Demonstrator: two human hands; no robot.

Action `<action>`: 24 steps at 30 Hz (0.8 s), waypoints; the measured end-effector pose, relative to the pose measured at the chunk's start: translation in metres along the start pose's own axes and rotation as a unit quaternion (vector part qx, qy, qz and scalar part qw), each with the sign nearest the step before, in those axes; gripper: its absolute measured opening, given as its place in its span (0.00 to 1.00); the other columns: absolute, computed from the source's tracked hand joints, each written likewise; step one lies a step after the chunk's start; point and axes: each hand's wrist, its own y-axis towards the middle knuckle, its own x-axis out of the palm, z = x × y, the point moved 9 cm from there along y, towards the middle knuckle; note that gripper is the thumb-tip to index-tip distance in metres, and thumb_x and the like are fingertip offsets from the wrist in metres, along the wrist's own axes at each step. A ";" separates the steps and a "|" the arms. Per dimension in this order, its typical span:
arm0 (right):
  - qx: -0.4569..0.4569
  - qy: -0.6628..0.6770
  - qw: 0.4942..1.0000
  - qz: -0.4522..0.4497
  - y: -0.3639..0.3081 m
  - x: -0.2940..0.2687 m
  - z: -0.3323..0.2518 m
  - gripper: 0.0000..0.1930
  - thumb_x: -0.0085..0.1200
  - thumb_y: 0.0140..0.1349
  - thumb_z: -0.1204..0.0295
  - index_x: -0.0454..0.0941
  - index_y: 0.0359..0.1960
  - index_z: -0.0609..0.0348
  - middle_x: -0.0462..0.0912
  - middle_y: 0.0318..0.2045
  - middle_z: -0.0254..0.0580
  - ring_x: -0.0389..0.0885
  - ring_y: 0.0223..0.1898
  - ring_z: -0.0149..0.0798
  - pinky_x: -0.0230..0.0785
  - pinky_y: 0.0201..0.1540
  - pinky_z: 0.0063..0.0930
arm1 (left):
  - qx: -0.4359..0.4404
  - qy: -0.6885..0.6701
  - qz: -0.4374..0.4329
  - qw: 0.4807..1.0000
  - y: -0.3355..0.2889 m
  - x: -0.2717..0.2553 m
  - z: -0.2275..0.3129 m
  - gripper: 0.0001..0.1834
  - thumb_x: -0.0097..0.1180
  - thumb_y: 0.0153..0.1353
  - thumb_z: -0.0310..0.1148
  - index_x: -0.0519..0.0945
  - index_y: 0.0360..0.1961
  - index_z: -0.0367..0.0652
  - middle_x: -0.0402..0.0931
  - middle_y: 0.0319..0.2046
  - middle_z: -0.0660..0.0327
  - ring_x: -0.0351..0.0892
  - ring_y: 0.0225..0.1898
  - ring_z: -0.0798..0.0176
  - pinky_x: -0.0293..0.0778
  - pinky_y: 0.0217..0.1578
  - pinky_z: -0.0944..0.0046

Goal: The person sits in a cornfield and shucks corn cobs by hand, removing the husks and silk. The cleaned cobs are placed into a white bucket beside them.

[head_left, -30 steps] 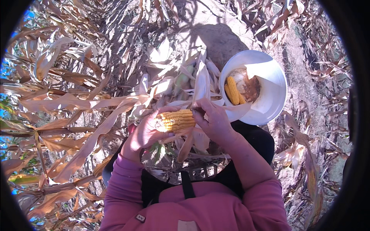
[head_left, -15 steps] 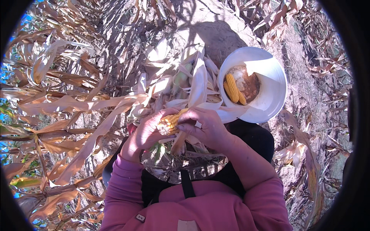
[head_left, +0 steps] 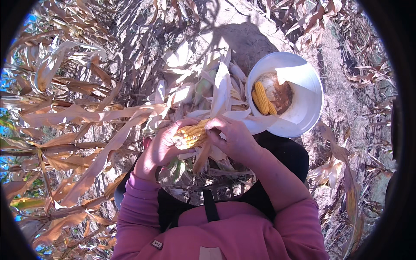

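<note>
You sit over sunlit ground (head_left: pixel 232 15) strewn with dry leaves, and dry corn stalks (head_left: pixel 82 117) crowd your left side. Your pink top (head_left: pixel 216 234) fills the lower middle, its sleeves pushed back from your wrists. Your dark trousers (head_left: pixel 284 158) show below the white bucket (head_left: pixel 310 97), which is ahead of you on the right, its inside in view and partly sunlit. Just left of it, a heap of pale husks (head_left: pixel 222 89) lies in front of your hands.

Your right hand (head_left: pixel 234 136) has its fingers bent and nearly closed against the right end of a yellow ear of corn (head_left: pixel 190 134); whether they grip it or only press, you cannot tell. Your left hand (head_left: pixel 162 141) is curled around the other end, open only to the ear's thickness, thumb above and fingers below. That ear lies sideways between your hands, its left end whitish. Two yellow cobs (head_left: pixel 262 97) rest side by side in the bucket.
</note>
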 end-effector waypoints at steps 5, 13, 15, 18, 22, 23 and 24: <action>0.004 0.044 0.996 0.078 0.001 -0.016 0.011 0.06 0.51 0.59 0.79 0.72 0.38 0.62 0.79 0.29 0.42 0.81 0.32 0.39 0.73 0.36 0.29 | 0.090 0.021 -0.013 0.996 0.002 0.006 0.021 0.29 0.60 0.54 0.19 0.67 0.58 0.36 0.72 0.54 0.56 0.72 0.55 0.65 0.68 0.57 0.62; 0.120 0.195 0.973 0.024 0.002 -0.002 0.041 0.15 0.49 0.66 0.68 0.70 0.50 0.64 0.80 0.40 0.43 0.79 0.43 0.32 0.69 0.49 0.28 | 0.029 -0.019 0.059 0.998 0.004 -0.016 0.008 0.27 0.56 0.56 0.19 0.65 0.58 0.33 0.75 0.50 0.55 0.74 0.52 0.64 0.70 0.54 0.63; 0.113 0.151 0.982 -0.032 0.001 0.014 0.045 0.24 0.55 0.62 0.62 0.66 0.56 0.62 0.76 0.47 0.51 0.76 0.51 0.43 0.65 0.55 0.35 | 0.070 -0.014 0.060 0.996 0.006 -0.016 0.012 0.27 0.56 0.57 0.19 0.65 0.58 0.34 0.75 0.49 0.55 0.73 0.52 0.65 0.70 0.53 0.63; 0.129 -0.077 0.983 -0.102 0.005 0.025 0.035 0.37 0.60 0.56 0.55 0.59 0.63 0.59 0.69 0.57 0.55 0.70 0.57 0.55 0.60 0.60 0.43 | 0.067 -0.031 0.103 0.992 0.004 -0.024 0.006 0.24 0.57 0.60 0.27 0.67 0.57 0.34 0.75 0.49 0.59 0.73 0.50 0.66 0.68 0.54 0.64; 0.076 -0.213 0.969 -0.098 0.000 0.032 0.035 0.30 0.56 0.57 0.57 0.65 0.59 0.58 0.75 0.51 0.50 0.75 0.51 0.50 0.67 0.50 0.41 | 0.134 -0.112 0.223 0.959 0.001 -0.040 0.016 0.22 0.50 0.67 0.35 0.65 0.58 0.36 0.73 0.49 0.60 0.72 0.50 0.67 0.67 0.54 0.64; 0.084 -0.211 0.967 -0.115 0.000 0.036 0.038 0.26 0.55 0.58 0.57 0.67 0.55 0.57 0.77 0.46 0.50 0.77 0.46 0.51 0.68 0.47 0.42 | 0.142 -0.144 0.266 0.943 -0.002 -0.049 0.013 0.21 0.47 0.69 0.36 0.65 0.58 0.37 0.73 0.49 0.60 0.73 0.49 0.67 0.68 0.53 0.63; 0.095 -0.210 0.964 -0.130 -0.001 0.040 0.044 0.23 0.54 0.59 0.57 0.69 0.52 0.57 0.79 0.41 0.50 0.79 0.42 0.52 0.69 0.43 0.44 | 0.135 -0.160 0.294 0.933 -0.001 -0.058 0.008 0.18 0.42 0.71 0.37 0.66 0.56 0.38 0.73 0.46 0.60 0.74 0.48 0.66 0.69 0.52 0.63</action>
